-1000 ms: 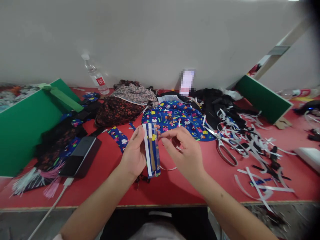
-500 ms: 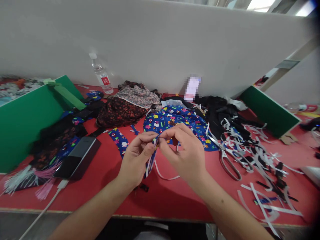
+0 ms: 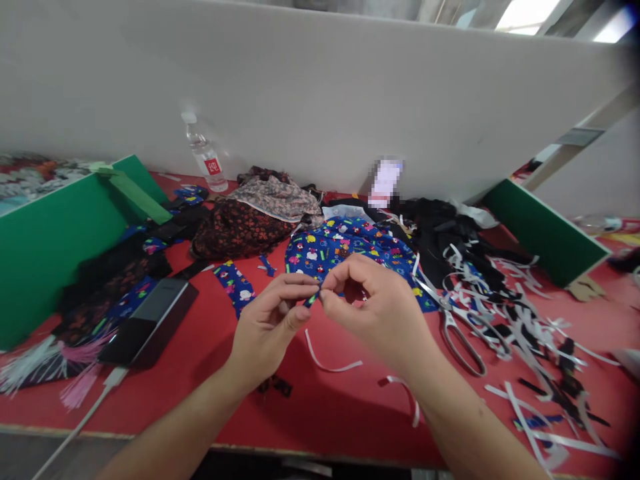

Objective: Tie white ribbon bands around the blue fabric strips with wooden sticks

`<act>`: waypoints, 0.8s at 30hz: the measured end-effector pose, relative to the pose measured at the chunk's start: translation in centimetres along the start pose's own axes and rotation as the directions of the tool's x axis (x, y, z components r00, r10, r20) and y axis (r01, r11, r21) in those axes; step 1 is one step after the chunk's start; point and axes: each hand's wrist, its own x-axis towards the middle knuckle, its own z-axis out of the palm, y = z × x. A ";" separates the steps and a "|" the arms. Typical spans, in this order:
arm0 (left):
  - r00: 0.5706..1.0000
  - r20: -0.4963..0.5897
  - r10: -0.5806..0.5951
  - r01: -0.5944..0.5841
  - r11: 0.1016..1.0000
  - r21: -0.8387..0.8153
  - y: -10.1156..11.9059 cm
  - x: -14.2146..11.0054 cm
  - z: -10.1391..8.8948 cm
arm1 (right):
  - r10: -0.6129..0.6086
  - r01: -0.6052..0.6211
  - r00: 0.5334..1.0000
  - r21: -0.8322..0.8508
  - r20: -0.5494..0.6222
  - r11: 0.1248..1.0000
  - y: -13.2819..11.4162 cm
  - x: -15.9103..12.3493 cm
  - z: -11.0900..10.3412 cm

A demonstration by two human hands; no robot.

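Above the red table (image 3: 345, 400), my left hand (image 3: 267, 323) and my right hand (image 3: 373, 307) meet fingertip to fingertip. Both pinch a small blue patterned fabric strip (image 3: 311, 300), of which only a short dark end shows between the fingers. Just behind the hands lies a round blue patterned cloth (image 3: 350, 247). A loose white strip (image 3: 330, 363) rests on the table below them.
Scissors (image 3: 457, 327) lie to the right among several white and black strip offcuts (image 3: 520, 333). A dark power bank (image 3: 150, 320) with a white cable sits at the left. Floral fabrics (image 3: 250, 217), a water bottle (image 3: 205, 153) and green dividers (image 3: 45, 247) stand behind.
The blue strip with white edges was held upright and wide a second ago. It is now folded small and pinched between both hands' fingertips. The view has tilted up.
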 end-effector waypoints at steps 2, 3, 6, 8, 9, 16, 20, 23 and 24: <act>0.999 -0.031 -0.034 0.034 0.999 -0.015 -0.1 -0.1 0.2 | -0.006 0.005 1.000 0.016 0.012 1.000 0.2 0.2 0.0; 0.997 -0.053 -0.061 0.058 0.997 -0.045 -0.2 -0.1 0.3 | -0.007 0.006 1.000 0.030 0.025 1.000 0.3 0.3 0.0; 0.977 -0.112 -0.181 0.156 0.966 -0.207 -0.3 -0.2 0.7 | 0.013 -0.020 0.997 0.094 0.080 0.995 0.7 0.5 0.0; 0.950 -0.115 -0.292 0.242 0.915 -0.322 -0.2 -0.1 1.0 | 0.053 -0.072 0.990 0.145 0.128 0.987 1.0 0.7 0.1; 0.935 -0.108 -0.338 0.278 0.887 -0.368 -0.1 0.0 1.1 | 0.077 -0.104 0.985 0.173 0.156 0.979 1.2 0.8 0.2; 0.912 -0.104 -0.397 0.325 0.854 -0.407 0.2 0.3 1.0 | 0.163 -0.241 0.951 0.297 0.262 0.924 1.5 1.0 0.5; 0.923 -0.115 -0.368 0.307 0.882 -0.358 -0.1 0.1 0.9 | 0.171 -0.291 0.934 0.392 0.313 0.873 1.6 1.1 0.6; 0.944 -0.104 -0.312 0.265 0.909 -0.322 -0.2 0.0 0.9 | 0.172 -0.339 0.922 0.510 0.347 0.791 1.7 1.1 0.7; 0.953 -0.095 -0.288 0.246 0.918 -0.311 -0.3 -0.1 0.8 | 0.173 -0.356 0.918 0.547 0.358 0.757 1.7 1.1 0.8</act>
